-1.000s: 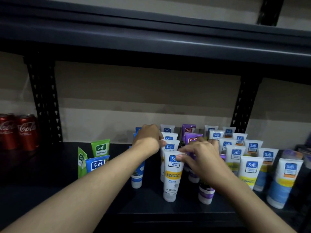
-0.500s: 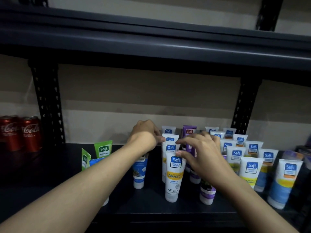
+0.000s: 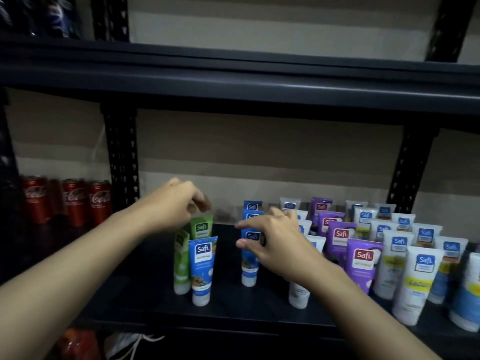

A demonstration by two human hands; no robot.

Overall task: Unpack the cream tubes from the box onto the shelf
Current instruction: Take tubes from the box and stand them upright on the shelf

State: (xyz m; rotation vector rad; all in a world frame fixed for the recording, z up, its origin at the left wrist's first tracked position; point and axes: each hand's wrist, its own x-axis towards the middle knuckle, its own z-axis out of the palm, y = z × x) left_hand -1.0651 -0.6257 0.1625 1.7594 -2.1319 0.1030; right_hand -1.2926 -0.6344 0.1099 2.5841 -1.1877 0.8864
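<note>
Left hand was moved leftward above green tube, contact unclear; right hand was shifted to middle blue tube, now pinched.

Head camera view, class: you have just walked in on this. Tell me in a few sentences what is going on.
A person is arranging Safi cream tubes standing upright on a dark shelf. The left hand is at the top of a green tube; the right hand reaches across the front blue tube of a row. Blur hides whether either grips. Purple tubes and white tubes fill the right side; cola cans stand far left.
</note>
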